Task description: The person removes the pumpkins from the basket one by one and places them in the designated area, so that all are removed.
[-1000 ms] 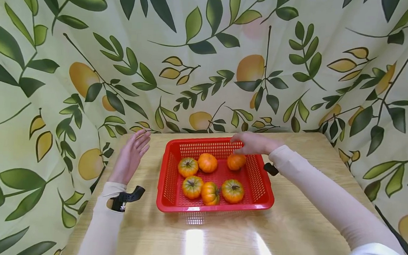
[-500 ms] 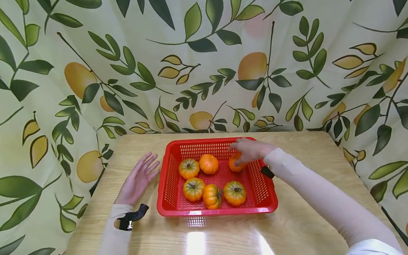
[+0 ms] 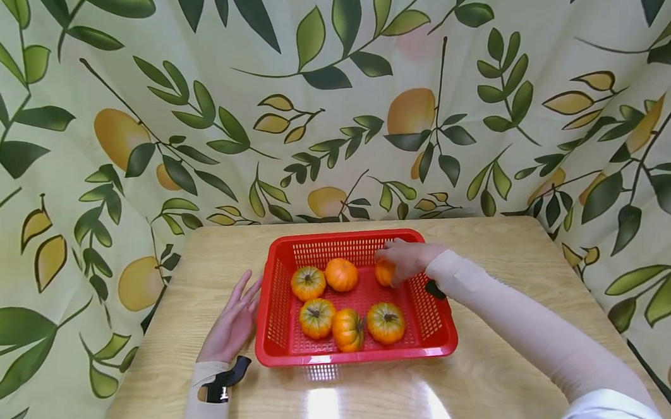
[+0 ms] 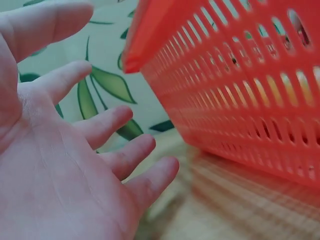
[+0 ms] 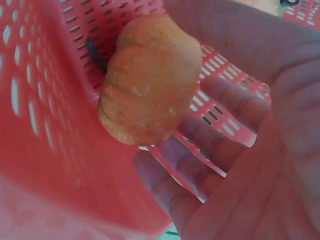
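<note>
A red plastic basket with several small orange pumpkins stands on the wooden table. At its back right, my right hand reaches over the rim, around one pumpkin. In the right wrist view this pumpkin lies with its dark stem toward the basket wall; the thumb overlaps its top and the fingertips are right at its edge, fingers spread. My left hand is beside the basket's left wall, holding nothing. The left wrist view shows its fingers spread, palm visible, close to the slotted wall.
Two pumpkins sit at the basket's left, a greenish one and a plain orange one. Along the front are three more, including a ribbed one on its side. A leaf-patterned cloth hangs behind the table.
My right hand has lowered into the basket around the back-right pumpkin. My left hand has moved right and toward me, up to the basket's left side.
</note>
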Demonstrator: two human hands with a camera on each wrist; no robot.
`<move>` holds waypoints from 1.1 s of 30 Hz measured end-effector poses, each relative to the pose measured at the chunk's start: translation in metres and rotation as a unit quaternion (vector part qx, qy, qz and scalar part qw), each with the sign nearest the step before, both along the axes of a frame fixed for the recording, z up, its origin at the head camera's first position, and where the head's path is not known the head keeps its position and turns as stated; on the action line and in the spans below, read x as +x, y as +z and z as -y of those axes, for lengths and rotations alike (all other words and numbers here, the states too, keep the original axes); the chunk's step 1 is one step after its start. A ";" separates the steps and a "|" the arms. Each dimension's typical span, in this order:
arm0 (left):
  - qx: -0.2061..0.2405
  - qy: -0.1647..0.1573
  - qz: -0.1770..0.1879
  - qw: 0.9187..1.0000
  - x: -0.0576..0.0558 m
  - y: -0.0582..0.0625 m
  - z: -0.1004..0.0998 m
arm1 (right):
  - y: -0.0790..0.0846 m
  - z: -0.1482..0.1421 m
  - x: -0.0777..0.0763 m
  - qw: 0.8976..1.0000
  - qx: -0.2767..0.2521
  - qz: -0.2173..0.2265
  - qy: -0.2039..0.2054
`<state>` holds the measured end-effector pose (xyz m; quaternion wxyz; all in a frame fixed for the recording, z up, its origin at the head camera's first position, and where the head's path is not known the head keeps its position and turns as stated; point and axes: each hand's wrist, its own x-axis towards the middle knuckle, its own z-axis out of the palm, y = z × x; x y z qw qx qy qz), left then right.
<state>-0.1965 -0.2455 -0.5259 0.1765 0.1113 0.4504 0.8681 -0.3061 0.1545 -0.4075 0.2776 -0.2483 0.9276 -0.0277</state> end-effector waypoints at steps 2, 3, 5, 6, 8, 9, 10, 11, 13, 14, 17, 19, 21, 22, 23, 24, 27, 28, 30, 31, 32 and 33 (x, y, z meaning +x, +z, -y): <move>0.020 -0.003 0.006 1.000 0.003 -0.007 -0.002 | -0.003 -0.002 -0.002 1.000 -0.003 -0.005 0.015; 0.028 -0.004 0.009 1.000 0.004 -0.010 -0.003 | -0.004 -0.003 -0.004 1.000 -0.005 -0.006 0.022; 0.034 -0.007 0.010 0.999 0.006 -0.014 -0.005 | -0.005 -0.004 -0.006 1.000 -0.020 0.000 0.024; 0.036 -0.009 0.010 0.999 0.006 -0.016 -0.006 | -0.006 -0.005 -0.007 0.999 -0.028 0.007 0.020; 0.037 -0.018 0.007 0.999 0.007 -0.019 -0.008 | -0.006 -0.007 -0.009 0.999 -0.045 0.029 0.001; 0.036 -0.020 0.006 0.999 0.007 -0.019 -0.009 | -0.006 -0.007 -0.011 0.998 -0.052 0.039 -0.008; 0.035 -0.022 0.004 0.999 0.008 -0.020 -0.010 | -0.005 -0.008 -0.012 0.997 -0.058 0.046 -0.016; 0.036 -0.024 0.005 0.999 0.008 -0.020 -0.011 | -0.005 -0.008 -0.013 0.996 -0.062 0.054 -0.026; 0.039 -0.025 0.010 0.999 0.008 -0.020 -0.012 | -0.004 -0.008 -0.014 0.995 -0.070 0.065 -0.040; 0.040 -0.022 0.016 0.999 0.009 -0.021 -0.013 | -0.004 -0.008 -0.015 0.994 -0.074 0.069 -0.048; 0.039 -0.010 0.031 0.999 0.009 -0.021 -0.013 | -0.005 -0.008 -0.017 0.990 -0.089 0.087 -0.069; 0.038 -0.006 0.036 0.999 0.010 -0.021 -0.013 | -0.006 -0.008 -0.018 0.988 -0.095 0.097 -0.077; 0.042 -0.011 0.033 0.999 0.009 -0.021 -0.013 | -0.007 -0.008 -0.019 0.987 -0.100 0.102 -0.073; 0.046 -0.017 0.028 0.998 0.009 -0.022 -0.013 | -0.007 -0.008 -0.020 0.987 -0.102 0.105 -0.072; 0.052 -0.023 0.021 0.998 0.009 -0.022 -0.013 | -0.007 -0.008 -0.020 0.986 -0.104 0.107 -0.072; 0.058 -0.030 0.015 0.998 0.008 -0.023 -0.013 | -0.007 -0.008 -0.021 0.986 -0.104 0.107 -0.070; 0.073 -0.043 0.003 0.996 0.008 -0.023 -0.012 | -0.008 -0.008 -0.023 0.987 -0.106 0.102 -0.064; 0.075 -0.043 0.003 0.996 0.007 -0.024 -0.012 | -0.009 -0.007 -0.024 0.987 -0.106 0.101 -0.067; 0.072 -0.041 0.008 0.997 0.008 -0.023 -0.012 | -0.010 -0.007 -0.024 0.988 -0.107 0.091 -0.060; 0.068 -0.040 0.010 0.997 0.008 -0.023 -0.012 | -0.011 -0.006 -0.024 0.989 -0.109 0.087 -0.057; 0.062 -0.038 0.012 0.997 0.008 -0.023 -0.012 | -0.012 -0.006 -0.024 0.989 -0.112 0.082 -0.054; 0.058 -0.036 0.016 0.998 0.008 -0.022 -0.012 | -0.012 -0.005 -0.024 0.989 -0.115 0.078 -0.051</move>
